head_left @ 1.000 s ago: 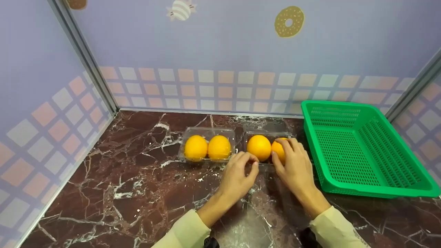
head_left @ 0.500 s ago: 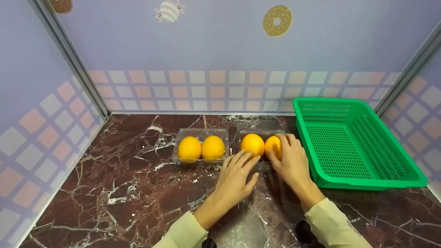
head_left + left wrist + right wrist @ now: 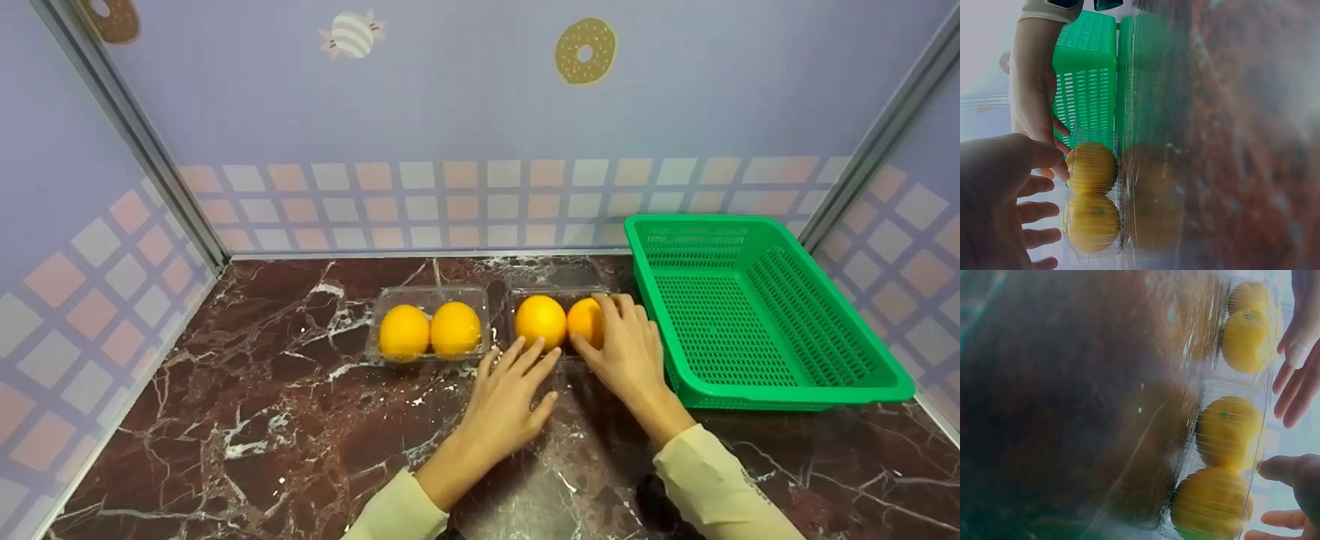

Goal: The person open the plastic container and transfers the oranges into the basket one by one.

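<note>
Two oranges (image 3: 541, 322) sit side by side in a clear plastic clamshell box (image 3: 551, 289). My right hand (image 3: 628, 346) holds the right-hand orange (image 3: 585, 322), thumb at its near side and fingers over its far right side, partly hiding it. In the right wrist view, the thumb tip lies right at the box's rim. My left hand (image 3: 506, 401) is spread, palm down, with its fingertips near the front of this box and nothing in its grasp. To the left, a second clear box (image 3: 382, 300) holds two more oranges (image 3: 455, 328).
A green perforated plastic basket (image 3: 750, 394) stands at the right, close beside my right hand. The dark red marbled countertop (image 3: 300, 450) is bounded by patterned panels (image 3: 450, 97) at the back and both sides.
My left hand's fingers have gone from a curled, near-pinching pose to spread out, and it has drawn back slightly from the left orange in this box. The right hand stays at its orange.
</note>
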A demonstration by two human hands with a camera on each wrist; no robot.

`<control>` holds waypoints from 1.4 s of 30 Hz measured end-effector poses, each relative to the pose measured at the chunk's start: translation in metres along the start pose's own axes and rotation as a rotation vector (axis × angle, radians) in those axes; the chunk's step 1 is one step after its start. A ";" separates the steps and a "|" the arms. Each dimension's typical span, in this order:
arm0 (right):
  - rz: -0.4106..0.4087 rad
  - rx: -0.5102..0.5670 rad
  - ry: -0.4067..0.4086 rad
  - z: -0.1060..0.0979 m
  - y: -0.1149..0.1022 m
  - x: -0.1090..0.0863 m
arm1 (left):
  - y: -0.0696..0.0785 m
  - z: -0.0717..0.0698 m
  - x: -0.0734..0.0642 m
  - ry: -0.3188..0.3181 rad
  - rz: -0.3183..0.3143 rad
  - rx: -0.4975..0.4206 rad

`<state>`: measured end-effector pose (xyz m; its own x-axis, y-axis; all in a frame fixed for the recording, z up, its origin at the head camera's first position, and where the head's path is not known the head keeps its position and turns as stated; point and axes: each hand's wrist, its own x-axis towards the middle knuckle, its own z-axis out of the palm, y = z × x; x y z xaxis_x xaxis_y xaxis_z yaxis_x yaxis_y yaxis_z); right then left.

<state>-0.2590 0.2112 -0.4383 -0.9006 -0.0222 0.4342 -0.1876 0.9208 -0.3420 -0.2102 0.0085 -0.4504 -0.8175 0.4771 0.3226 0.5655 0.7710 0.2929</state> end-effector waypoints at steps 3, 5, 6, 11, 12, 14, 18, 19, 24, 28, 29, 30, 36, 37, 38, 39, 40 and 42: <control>0.019 -0.005 -0.034 0.001 0.000 0.000 | 0.000 0.000 -0.001 -0.018 -0.015 -0.004; 0.029 -0.009 -0.049 0.002 0.001 0.001 | 0.001 0.001 -0.001 -0.036 -0.025 -0.003; 0.036 -0.010 -0.054 0.003 0.001 0.001 | 0.001 0.001 -0.001 -0.043 -0.029 -0.003; 0.042 -0.014 -0.063 0.004 0.002 0.002 | 0.002 0.001 0.000 -0.067 -0.044 0.008; 0.041 -0.015 -0.064 0.004 0.002 0.003 | 0.003 0.001 0.000 -0.069 -0.045 0.013; 0.041 -0.017 -0.069 0.004 0.003 0.003 | 0.003 0.002 0.000 -0.071 -0.050 0.020; 0.051 -0.018 -0.075 0.003 0.004 0.004 | 0.005 0.002 0.002 -0.078 -0.051 0.028; 0.055 -0.020 -0.078 0.003 0.005 0.004 | 0.005 0.002 0.002 -0.081 -0.051 0.029; 0.076 -0.041 -0.105 0.003 0.004 0.006 | 0.005 0.001 0.001 -0.089 -0.046 0.051; 0.083 -0.067 -0.135 0.006 0.000 0.008 | 0.004 0.000 -0.002 -0.087 -0.047 0.080; 0.085 -0.073 -0.141 0.006 0.000 0.008 | 0.004 0.000 -0.003 -0.089 -0.049 0.085; 0.088 -0.075 -0.148 0.006 -0.001 0.009 | 0.003 0.000 -0.003 -0.087 -0.049 0.086; 0.113 -0.076 -0.168 0.006 -0.003 0.012 | 0.004 -0.001 -0.004 -0.089 -0.049 0.084; 0.118 -0.075 -0.173 0.005 -0.003 0.012 | 0.004 -0.001 -0.004 -0.093 -0.049 0.085; 0.122 -0.075 -0.179 0.005 -0.003 0.013 | 0.004 -0.001 -0.003 -0.097 -0.048 0.087; 0.125 -0.075 -0.185 0.004 -0.003 0.013 | 0.004 -0.001 -0.003 -0.099 -0.046 0.090; 0.129 -0.076 -0.191 0.004 -0.003 0.014 | 0.005 -0.001 -0.003 -0.103 -0.045 0.095; 0.136 -0.078 -0.204 0.003 -0.002 0.014 | 0.006 -0.001 -0.002 -0.105 -0.038 0.109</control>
<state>-0.2725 0.2077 -0.4334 -0.9773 0.0329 0.2092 -0.0360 0.9477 -0.3170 -0.2052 0.0117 -0.4484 -0.8484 0.4835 0.2156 0.5233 0.8278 0.2023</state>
